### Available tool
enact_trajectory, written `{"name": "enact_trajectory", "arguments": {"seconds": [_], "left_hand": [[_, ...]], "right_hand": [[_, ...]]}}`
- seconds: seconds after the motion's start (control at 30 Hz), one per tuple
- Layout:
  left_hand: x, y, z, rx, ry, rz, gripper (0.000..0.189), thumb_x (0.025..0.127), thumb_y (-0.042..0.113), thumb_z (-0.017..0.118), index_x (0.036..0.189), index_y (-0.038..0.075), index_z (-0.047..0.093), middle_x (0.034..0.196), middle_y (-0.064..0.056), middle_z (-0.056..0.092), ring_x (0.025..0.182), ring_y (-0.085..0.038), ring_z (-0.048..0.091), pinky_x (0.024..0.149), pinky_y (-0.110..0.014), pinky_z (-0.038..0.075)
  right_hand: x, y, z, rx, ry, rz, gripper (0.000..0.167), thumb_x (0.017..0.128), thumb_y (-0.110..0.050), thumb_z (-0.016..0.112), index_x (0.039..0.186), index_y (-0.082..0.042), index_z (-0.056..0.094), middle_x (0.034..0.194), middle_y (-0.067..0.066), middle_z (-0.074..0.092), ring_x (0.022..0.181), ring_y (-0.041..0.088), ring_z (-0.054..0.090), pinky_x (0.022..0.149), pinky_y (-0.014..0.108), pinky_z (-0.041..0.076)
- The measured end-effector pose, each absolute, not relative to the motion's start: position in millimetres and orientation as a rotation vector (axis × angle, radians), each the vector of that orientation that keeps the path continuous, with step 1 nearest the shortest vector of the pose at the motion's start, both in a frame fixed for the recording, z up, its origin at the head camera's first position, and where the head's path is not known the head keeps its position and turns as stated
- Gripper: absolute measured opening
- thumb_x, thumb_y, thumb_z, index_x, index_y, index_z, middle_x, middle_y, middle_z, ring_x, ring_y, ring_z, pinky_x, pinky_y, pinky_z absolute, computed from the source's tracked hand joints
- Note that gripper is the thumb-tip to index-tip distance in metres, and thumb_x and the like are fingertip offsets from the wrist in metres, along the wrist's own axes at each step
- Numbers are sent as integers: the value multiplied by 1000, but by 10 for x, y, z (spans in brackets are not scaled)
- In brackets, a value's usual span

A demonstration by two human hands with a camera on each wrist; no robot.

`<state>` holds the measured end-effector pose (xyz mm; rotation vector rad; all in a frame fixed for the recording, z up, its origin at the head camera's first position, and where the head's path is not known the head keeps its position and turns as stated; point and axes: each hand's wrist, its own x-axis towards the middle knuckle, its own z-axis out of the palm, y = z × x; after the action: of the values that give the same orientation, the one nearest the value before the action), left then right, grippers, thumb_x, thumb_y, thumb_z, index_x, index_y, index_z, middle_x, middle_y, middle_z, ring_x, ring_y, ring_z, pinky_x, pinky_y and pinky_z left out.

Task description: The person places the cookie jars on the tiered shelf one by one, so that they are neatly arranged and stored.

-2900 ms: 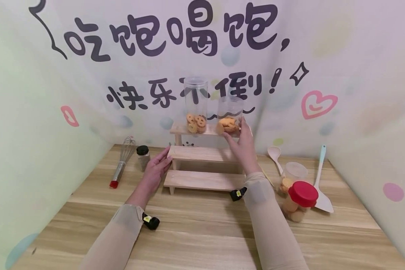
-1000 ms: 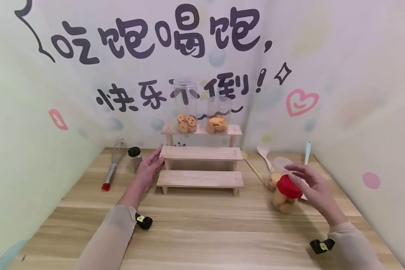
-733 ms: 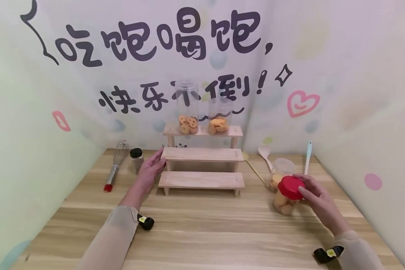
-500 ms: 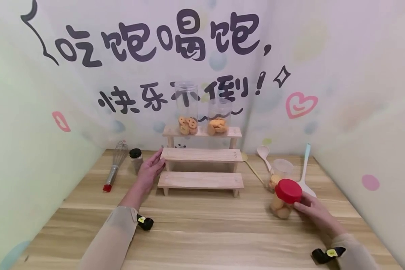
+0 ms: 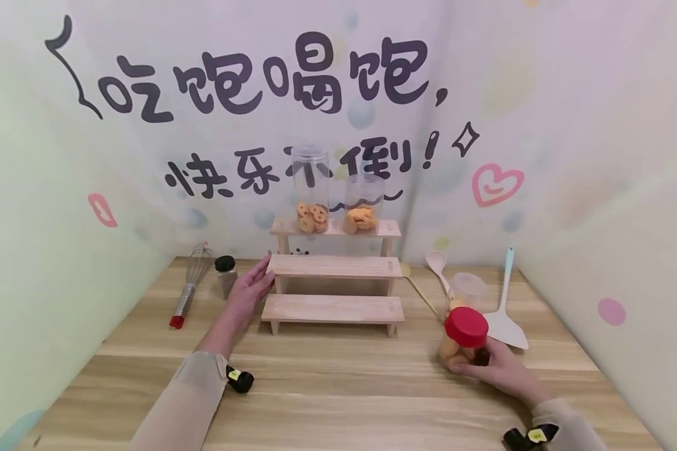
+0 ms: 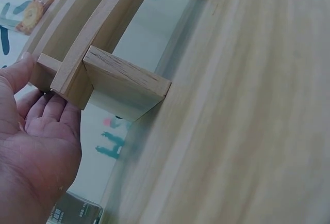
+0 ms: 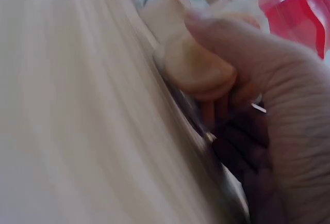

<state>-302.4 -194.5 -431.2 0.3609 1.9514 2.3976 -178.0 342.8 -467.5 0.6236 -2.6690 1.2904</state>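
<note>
A three-tier wooden display stand (image 5: 333, 307) rises in the middle of the table. At its left end my left hand (image 5: 250, 293) grips the middle step, thumb and curled fingers around the board's end in the left wrist view. On the right, my right hand (image 5: 504, 373) holds a clear cookie jar with a red lid (image 5: 466, 327) around its body. Round cookies (image 7: 193, 64) show through the jar wall in the blurred right wrist view. Whether the jar's base touches the table, I cannot tell. A tall cookie jar (image 5: 310, 181) and a shorter one (image 5: 364, 200) stand on the top step.
A whisk (image 5: 188, 288) and a black-capped shaker bottle (image 5: 225, 275) are left of the stand. To its right lie a yellow spoon (image 5: 419, 289), a pale ladle (image 5: 437, 263) and a white spatula (image 5: 504, 322). Another clear jar (image 5: 470, 288) stands behind the red-lidded one.
My right hand let go of the shorter jar on the top step, moved right and took hold of the red-lidded jar, which has shifted slightly left. My left hand stays on the stand.
</note>
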Motion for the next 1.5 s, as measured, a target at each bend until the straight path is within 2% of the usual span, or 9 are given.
{"name": "enact_trajectory", "arguments": {"seconds": [0.13,0.4,0.57,0.73,0.97,1.1,1.27,1.37,1.5], "left_hand": [[-3045,-1936,-4341,383,1940,2406,65,102,19,60,159,12,28,166,-5,21,148,-23,29,119,-34,30],[-3034,-1927,-4306,375,1957,2405,63,104,14,57,159,10,27,166,-6,20,149,-23,27,119,-35,30],[-3031,-1927,-4303,372,1974,2403,62,104,14,57,159,9,28,166,-6,21,149,-23,27,119,-33,30],[-3028,-1944,-4301,356,1986,2401,62,104,13,57,158,10,28,166,-5,21,149,-22,27,119,-34,30],[-3058,-1963,-4248,354,1994,2426,62,102,15,60,157,12,33,165,-6,25,148,-23,29,122,-41,27],[-3050,-1944,-4229,364,2000,2412,62,102,15,59,158,11,32,164,-8,25,148,-24,31,121,-38,29],[-3046,-1923,-4252,362,2001,2394,63,103,16,60,158,11,30,164,-8,25,147,-24,31,118,-34,31],[-3045,-1930,-4276,344,2012,2394,63,102,17,61,158,11,31,164,-9,27,147,-24,32,118,-33,32],[-3035,-1941,-4304,360,2012,2394,63,103,16,59,158,9,30,164,-10,25,147,-25,31,117,-31,33]], "right_hand": [[-1778,3331,-4715,579,-2632,1233,40,78,-26,89,108,-24,64,90,-7,65,82,12,59,69,24,50],[-1664,3120,-4525,595,-2593,1184,42,76,-14,89,109,-17,64,88,-5,64,79,11,58,66,27,51],[-1796,3257,-4752,590,-2608,1181,44,76,-18,90,112,-21,63,91,-7,64,80,11,59,66,25,50],[-1816,3272,-4773,638,-2600,1190,43,78,-23,89,112,-22,63,91,-7,64,81,11,59,67,24,51],[-1859,3251,-4733,631,-2555,1137,41,75,-26,92,105,-27,63,86,-9,63,79,11,59,68,23,51],[-1852,3229,-4692,598,-2521,1133,44,73,-22,93,107,-22,65,90,-8,66,83,8,61,73,19,52],[-1862,3124,-4541,530,-2391,1228,59,70,-4,92,121,-10,64,107,-6,70,97,5,63,83,14,52],[-1880,3007,-4416,542,-2318,1249,66,68,4,90,126,-6,62,113,-9,68,99,5,61,83,14,52],[-1834,2793,-4184,622,-2247,1212,63,66,9,88,123,1,62,112,-14,67,97,3,61,80,15,52]]}}
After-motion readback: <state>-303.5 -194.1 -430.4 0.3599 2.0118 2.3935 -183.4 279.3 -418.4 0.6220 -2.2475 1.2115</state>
